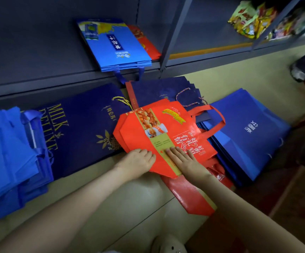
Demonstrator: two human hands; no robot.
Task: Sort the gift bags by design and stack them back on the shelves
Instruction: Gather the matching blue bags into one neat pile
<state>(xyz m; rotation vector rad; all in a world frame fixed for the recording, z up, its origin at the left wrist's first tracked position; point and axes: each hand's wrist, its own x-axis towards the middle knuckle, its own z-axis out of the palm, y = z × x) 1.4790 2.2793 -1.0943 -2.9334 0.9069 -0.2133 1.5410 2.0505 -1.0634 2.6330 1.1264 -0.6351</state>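
up on the shelf (38, 52) lie only some blue bags (119, 46); most piles wait below. left hand (139, 164) and right hand (182, 159) press flat on the red bag (166, 128).

Navy bag (78, 128), on the floor (126, 194) by the shelf's (56, 79) front edge: gold "MILK", and below it a second line, partly covered, ending "…LUXE". Small gold Chinese characters nearby, hard to read.
Red bag (166, 136): large white Chinese characters, "有礼" legible. Yellow ribbon text too small.
Light blue bag (115, 44), on the shelf: white characters on a navy strip, plus a logo. Unreadable.
Blue bag (248, 128), right: two white characters, unclear.
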